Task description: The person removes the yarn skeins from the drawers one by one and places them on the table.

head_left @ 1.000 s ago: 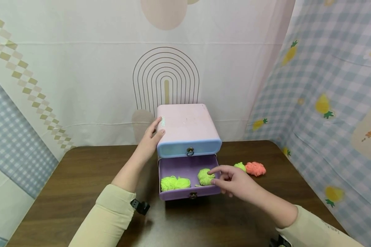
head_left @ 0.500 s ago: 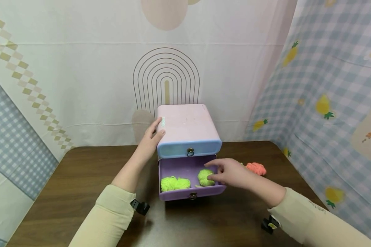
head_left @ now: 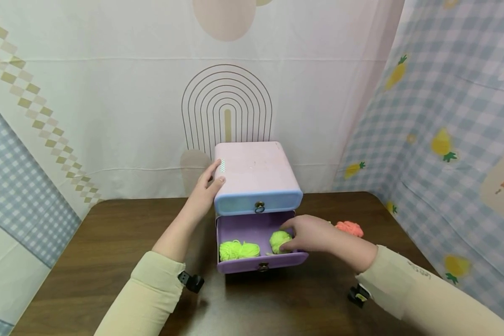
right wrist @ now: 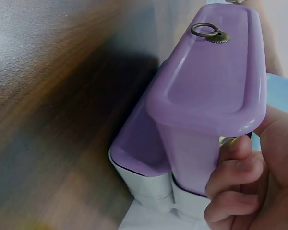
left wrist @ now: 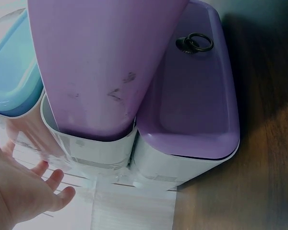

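Note:
A small drawer cabinet (head_left: 252,163) with a pale pink top stands on the table. Its middle purple drawer (head_left: 252,224) is pulled out. Inside lie a neon-green yarn bundle (head_left: 238,250) on the left and a green yarn ball (head_left: 279,241) on the right. My right hand (head_left: 312,233) reaches over the drawer's right side, thumb and index finger pinching the yarn ball. Against the cabinet's upper left edge rests my left hand (head_left: 203,191), fingers extended, also seen from below as a hand (left wrist: 26,187) in the left wrist view.
Above the pulled-out drawer is a closed blue drawer (head_left: 277,201) with a ring pull. Below it sits a closed purple drawer (left wrist: 197,96). Coral yarn (head_left: 350,228) lies on the brown table (head_left: 130,238) behind my right hand. Patterned cloth (head_left: 130,116) hangs behind the table.
My right hand has moved left and into the drawer, its thumb and index finger closing around the green yarn ball. My left hand has stayed on the cabinet.

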`<state>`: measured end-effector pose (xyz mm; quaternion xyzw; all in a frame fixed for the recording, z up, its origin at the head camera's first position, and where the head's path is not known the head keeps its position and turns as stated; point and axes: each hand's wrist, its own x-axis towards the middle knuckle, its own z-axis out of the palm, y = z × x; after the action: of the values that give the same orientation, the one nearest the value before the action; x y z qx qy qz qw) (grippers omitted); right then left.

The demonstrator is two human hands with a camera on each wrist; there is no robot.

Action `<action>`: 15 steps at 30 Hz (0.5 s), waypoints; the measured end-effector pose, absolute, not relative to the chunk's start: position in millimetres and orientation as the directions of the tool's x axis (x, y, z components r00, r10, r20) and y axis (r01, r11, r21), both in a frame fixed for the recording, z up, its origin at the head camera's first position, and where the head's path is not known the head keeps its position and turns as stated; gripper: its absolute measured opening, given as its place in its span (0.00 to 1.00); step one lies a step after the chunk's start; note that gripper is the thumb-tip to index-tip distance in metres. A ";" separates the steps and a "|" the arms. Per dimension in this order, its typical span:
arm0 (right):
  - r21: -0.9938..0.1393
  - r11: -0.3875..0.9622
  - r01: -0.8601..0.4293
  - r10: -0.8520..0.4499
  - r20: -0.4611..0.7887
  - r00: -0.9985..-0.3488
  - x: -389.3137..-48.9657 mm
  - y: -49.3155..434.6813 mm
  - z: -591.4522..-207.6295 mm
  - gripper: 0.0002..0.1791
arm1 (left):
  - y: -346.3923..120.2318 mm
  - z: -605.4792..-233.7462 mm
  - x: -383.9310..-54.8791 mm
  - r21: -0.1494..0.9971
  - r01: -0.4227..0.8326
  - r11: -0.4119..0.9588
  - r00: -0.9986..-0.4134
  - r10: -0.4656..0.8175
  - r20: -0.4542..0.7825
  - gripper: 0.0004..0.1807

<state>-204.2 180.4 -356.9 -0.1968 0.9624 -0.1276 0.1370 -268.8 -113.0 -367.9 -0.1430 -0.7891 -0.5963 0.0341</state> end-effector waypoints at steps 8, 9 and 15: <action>-0.225 0.886 -0.405 -0.454 -0.247 -0.856 -204.0 174.9 -353.7 0.23 | -110.2 -345.7 -253.2 0.945 0.232 0.233 -0.961 0.204 0.185 0.34; -0.223 0.885 -0.407 -0.456 -0.246 -0.856 -203.8 175.1 -353.9 0.24 | -109.5 -341.7 -249.8 0.944 0.230 0.236 -0.961 0.206 0.183 0.34; -0.256 0.885 -0.390 -0.449 -0.243 -0.860 -203.3 177.4 -356.0 0.25 | -107.8 -335.0 -243.1 0.943 0.228 0.241 -0.962 0.207 0.180 0.33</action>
<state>-203.3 177.4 -356.0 -0.2187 0.9592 -0.0993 0.1493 -243.1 -107.8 -335.0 -0.1383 -0.7878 -0.6002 0.0088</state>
